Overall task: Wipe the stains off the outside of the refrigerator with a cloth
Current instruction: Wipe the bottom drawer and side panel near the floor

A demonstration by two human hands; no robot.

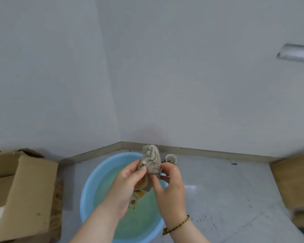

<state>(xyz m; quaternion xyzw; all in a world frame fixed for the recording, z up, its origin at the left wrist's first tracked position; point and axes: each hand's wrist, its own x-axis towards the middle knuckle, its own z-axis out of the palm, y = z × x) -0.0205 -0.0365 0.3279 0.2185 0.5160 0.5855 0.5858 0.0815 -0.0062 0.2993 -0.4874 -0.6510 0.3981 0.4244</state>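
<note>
A grey-beige fluffy cloth (152,159) with orange and white patterned parts is bunched up and held above a light blue basin (91,186) of water on the floor. My left hand (125,188) grips the cloth's left side, fingers curled around it. My right hand (171,188) pinches its right edge; a braided bracelet sits on that wrist. The cloth's lower end hangs down between my palms toward the water. No refrigerator is in view.
An open cardboard box (23,192) stands at the left, close to the basin. Another cardboard box (295,181) is at the right edge. A small paper cup (171,158) sits by the baseboard behind the basin. White walls meet in a corner ahead.
</note>
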